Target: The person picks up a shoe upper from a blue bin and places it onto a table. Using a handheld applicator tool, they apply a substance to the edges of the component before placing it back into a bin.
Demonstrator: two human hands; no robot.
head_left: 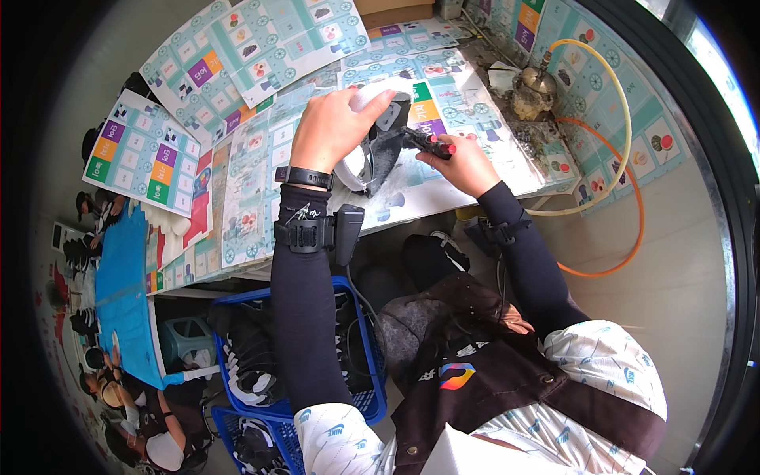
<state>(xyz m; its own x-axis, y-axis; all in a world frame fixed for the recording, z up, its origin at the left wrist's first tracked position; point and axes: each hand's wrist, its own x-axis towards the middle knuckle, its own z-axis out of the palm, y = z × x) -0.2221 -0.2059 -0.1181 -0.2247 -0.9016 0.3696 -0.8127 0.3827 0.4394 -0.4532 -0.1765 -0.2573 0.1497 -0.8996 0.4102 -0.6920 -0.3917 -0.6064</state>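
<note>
With the shoe taken as the clock's centre: the black-and-white shoe point(386, 150) is being held over the near part of the surface point(431, 194), its far end gripped by the left hand point(331, 123) at ten o'clock. The left hand's fingers are clamped on it, thumb laid over the white part, tips out of sight behind. The shoe is tilted, pale sole toward nine, dark upper toward three, so the upper seems to be offered to the other hand. Whether any weight is borne by the surface cannot be told.

At about four o'clock, the right hand point(469, 165) is seen with its fingers clamped on a small dark tool point(431, 145) with red ends. It is held low and short, presumably for fine control, tip aimed at the upper; actual contact cannot be made out.

Toward half past two, a crusted pot point(533, 99) is stood at the far side, perhaps so that its yellow hose point(625, 99) can be looped clear of the elbows. An orange hose point(636, 214) is hung between three and four.

At eleven, patterned sheets point(289, 43) are spread, likely as protection. Around seven, a blue crate point(261, 411) is set low, filled with shoes point(252, 372), apparently within easy reach.
</note>
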